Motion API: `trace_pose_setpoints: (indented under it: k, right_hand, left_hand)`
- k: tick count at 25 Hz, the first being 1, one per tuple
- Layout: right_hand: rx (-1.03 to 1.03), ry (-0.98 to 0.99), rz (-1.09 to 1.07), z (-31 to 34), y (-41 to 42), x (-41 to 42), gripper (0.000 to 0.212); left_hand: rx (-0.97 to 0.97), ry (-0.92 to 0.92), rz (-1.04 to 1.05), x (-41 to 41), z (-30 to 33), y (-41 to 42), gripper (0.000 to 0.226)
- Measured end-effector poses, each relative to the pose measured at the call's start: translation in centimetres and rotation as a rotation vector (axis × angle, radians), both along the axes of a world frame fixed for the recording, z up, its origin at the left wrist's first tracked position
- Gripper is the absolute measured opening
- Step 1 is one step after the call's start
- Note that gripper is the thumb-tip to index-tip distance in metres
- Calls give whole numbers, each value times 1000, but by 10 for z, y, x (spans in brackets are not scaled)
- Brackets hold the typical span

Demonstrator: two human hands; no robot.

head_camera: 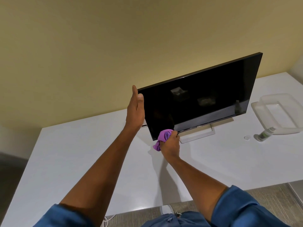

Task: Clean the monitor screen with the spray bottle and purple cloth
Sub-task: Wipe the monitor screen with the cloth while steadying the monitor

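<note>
Both hands are on the job: left hand (135,110) is up at the left edge of the monitor (198,97), palm flat against the side of the frame, fingers extended along the back and thumb curling onto the front bezel, so it grips that edge and braces the panel. Down low, the right hand (170,145) is clenched around the purple cloth (164,136), bunched in the fist, and presses it against the bottom left corner of the dark screen, right at the lower bezel; a loose tail of cloth hangs out below the knuckles toward the white table (91,154). The monitor stands on that table on its open rectangular silver stand (199,135), screen off and glossy, with faint reflections showing in the glass. Over to the right, well apart from the monitor, the spray bottle (264,134) stands on the tabletop, its body greenish with a pale top, untouched by either hand. Just to its left sits a small round clear cap (247,137). Behind the bottle lies a translucent plastic tray (278,110), near the table's right end. Blue sleeves (242,208) are pushed up on both arms. Beyond the table rises a plain yellow wall (114,46).
</note>
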State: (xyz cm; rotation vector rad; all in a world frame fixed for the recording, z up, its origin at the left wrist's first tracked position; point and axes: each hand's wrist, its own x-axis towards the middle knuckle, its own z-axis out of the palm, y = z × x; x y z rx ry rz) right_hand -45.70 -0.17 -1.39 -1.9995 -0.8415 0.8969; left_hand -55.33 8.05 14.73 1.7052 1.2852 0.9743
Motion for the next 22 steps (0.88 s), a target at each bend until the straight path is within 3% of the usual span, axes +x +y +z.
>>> trace_pose_setpoints:
  k: [3, 10, 16, 22]
  right_hand:
    - [38, 251, -189, 12, 12, -12, 52]
    - [142, 446, -408, 49, 41, -25, 67]
    - [418, 450, -500, 112, 72, -22, 58]
    - [578, 329, -429, 152, 85, -8, 59]
  left_hand:
    - [-79, -134, -34, -8, -2, 9, 52]
    - [-280, -413, 29, -13, 3, 20, 51]
    - [-353, -522, 67, -14, 8, 25, 49]
    - [-367, -484, 82, -13, 12, 25, 48]
